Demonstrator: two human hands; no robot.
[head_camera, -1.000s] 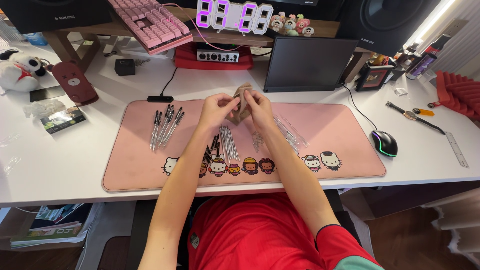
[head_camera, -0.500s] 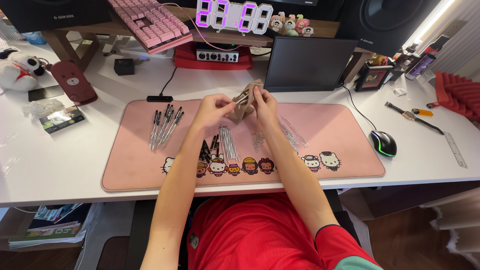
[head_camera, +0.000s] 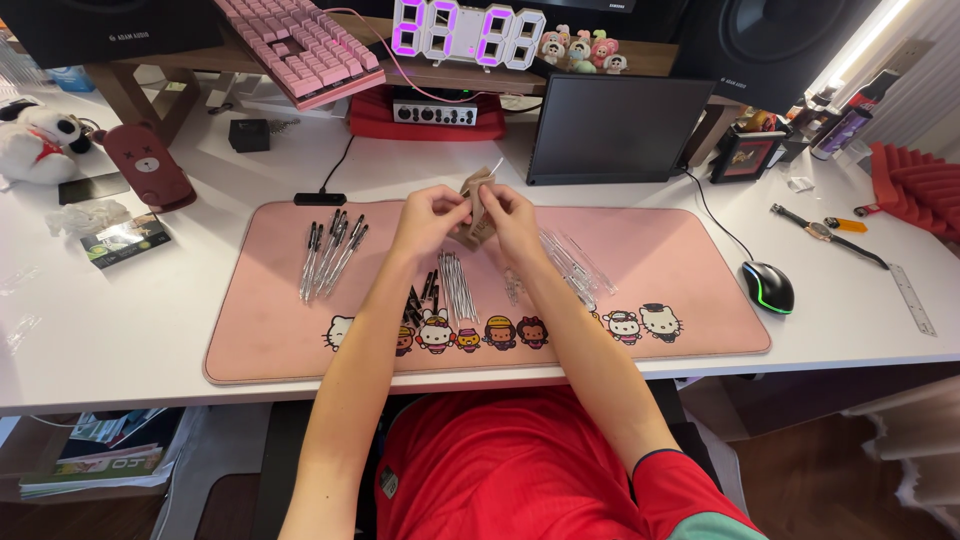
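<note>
Since half a second back little has shifted: both hands stay raised over the middle of the pink desk mat (head_camera: 640, 330), and the small tan paper packet (head_camera: 478, 205) is tipped a touch more upright between them. Pens and parts on the mat lie where they were.

Hand state: our left hand (head_camera: 430, 215) is pinched closed on the packet's left edge, and our right hand (head_camera: 510, 212) is pinched closed on its right edge, fingers curled. We judge the packet to be held just above the mat, not resting on it. We can't tell whether it is open or what is inside.

Risks as we see them:
- Packet held in the air over loose parts. If it tears or tips, small contents could scatter among the thin refills (head_camera: 458, 285) and clear barrels (head_camera: 572, 265) right below.
- Forearms sit close over the dark small parts (head_camera: 420, 298). A lowered wrist could sweep them off the mat's front edge.
- The assembled pens (head_camera: 330, 255) to the left are round and could roll if the mat gets nudged.

Packages, labels and signs:
- Tan packet: small, rectangular, plain as far as we can see.
- Crumpled clear wrapper (head_camera: 85, 215) far left, with a flat dark card pack (head_camera: 125, 238) with green print beside it.
- Digital clock (head_camera: 468, 32) with purple-lit digits on the shelf at the back.
- Mat's front edge carries a row of cartoon figures (head_camera: 490, 332).
</note>
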